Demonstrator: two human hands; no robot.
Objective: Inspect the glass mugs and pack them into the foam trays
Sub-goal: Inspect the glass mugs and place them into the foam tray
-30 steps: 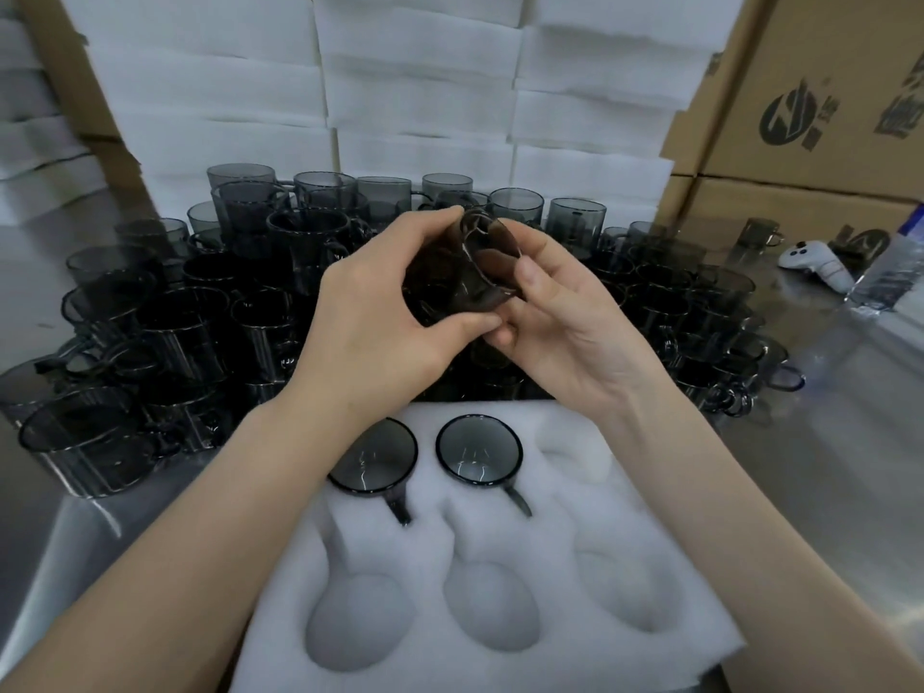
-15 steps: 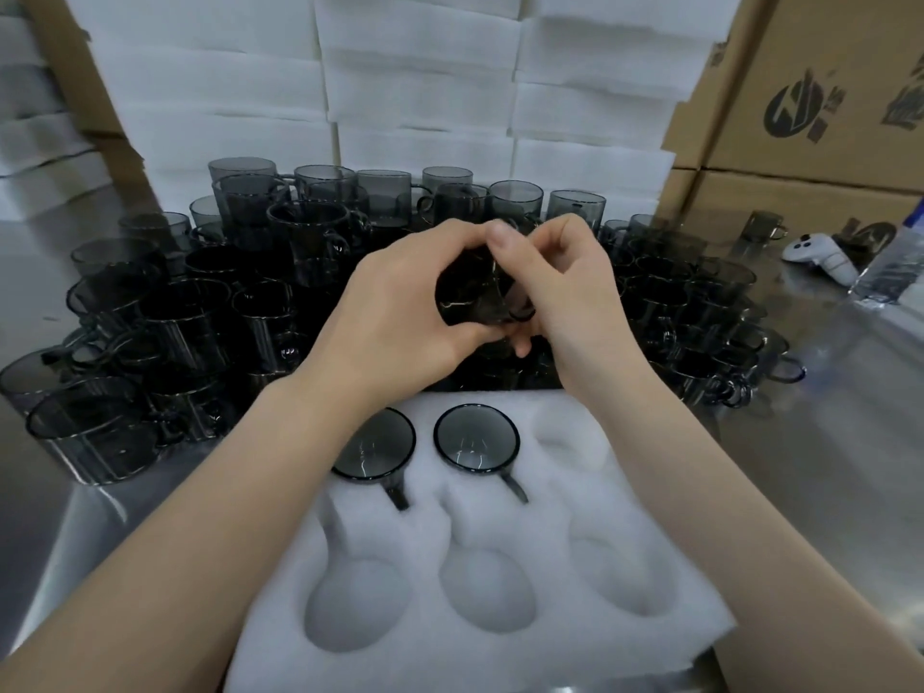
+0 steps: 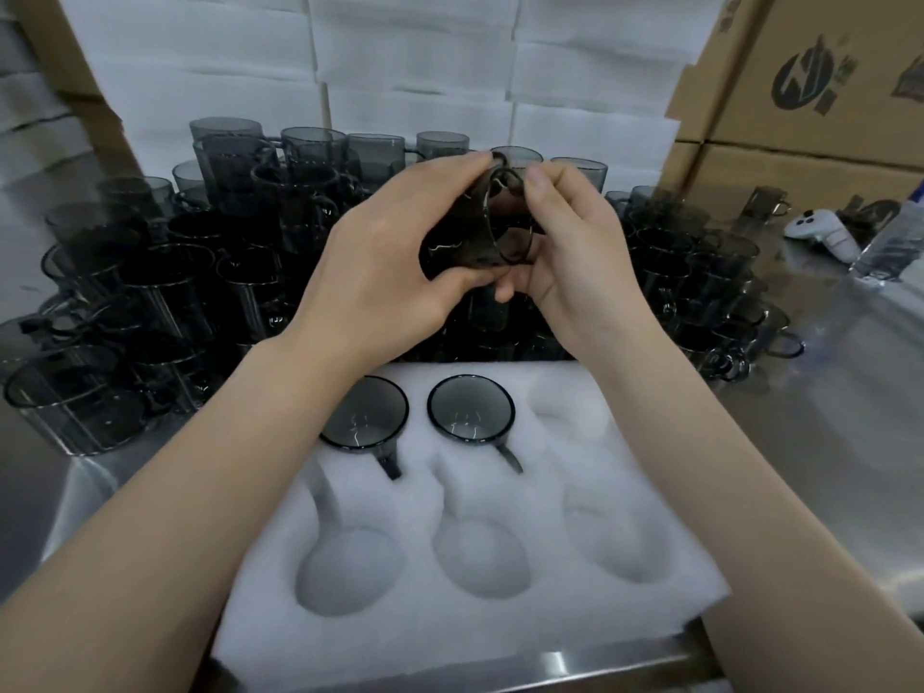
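One view only, the head camera.

One smoky glass mug (image 3: 465, 242) is held in the air between both hands, above the near edge of the unpacked mugs (image 3: 175, 292) crowded on the tabletop (image 3: 825, 417), just beyond the far edge of the foam tray (image 3: 550, 617).

Hands: the left hand (image 3: 380, 272) is curled round the body and base. The right hand (image 3: 580, 262) is closed on the rim end, fingertips by the handle loop, which is seen at the top. The two hands are drawn close together, thumbs nearly meeting under the glass.

Axis: the mug is laid over on its side, long axis roughly left to right. The mouth is turned toward the right hand, the base toward the left palm.

Tray: six pockets are counted, in two rows of three. Two packed mugs (image 3: 471, 408) are seated in the far row, left and middle, mouths up, handles laid in slots that point toward the person. The far-right pocket (image 3: 560, 407) and the three near pockets are unfilled.

Relation noted: the far-right pocket lies below the held mug and toward the person, a little to the right, just beside the second packed mug. The right hand is the nearer one.

Judgement: inspection is in hand. For seating, the mug would need to be stood mouth up with the handle swung toward the person.
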